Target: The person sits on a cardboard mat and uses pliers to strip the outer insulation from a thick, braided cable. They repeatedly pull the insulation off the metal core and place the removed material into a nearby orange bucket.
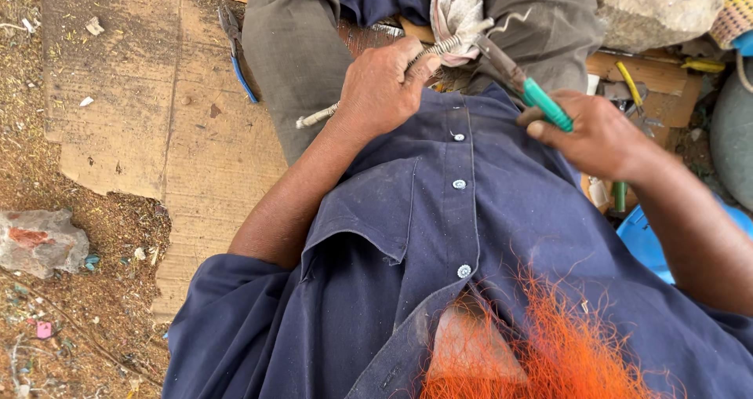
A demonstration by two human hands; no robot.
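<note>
My left hand [382, 85] is closed around a twisted length of pale wire or cable [318, 116] that runs from lower left up toward my lap. My right hand [598, 136] grips the green handles of a pair of pliers [547, 105]. The pliers' dark metal jaws [496, 58] meet the upper end of the cable just above my left fingers. Both hands work over my dark blue buttoned shirt [455, 234] and grey trousers [294, 46].
A blue-handled pair of pliers [235, 50] lies on the cardboard sheet [157, 116] at left. A stone [39, 242] sits on the dirt. A large rock [655, 7], yellow-handled tools [631, 85] and a blue container [647, 238] crowd the right. Orange fibres [565, 352] hang near the bottom.
</note>
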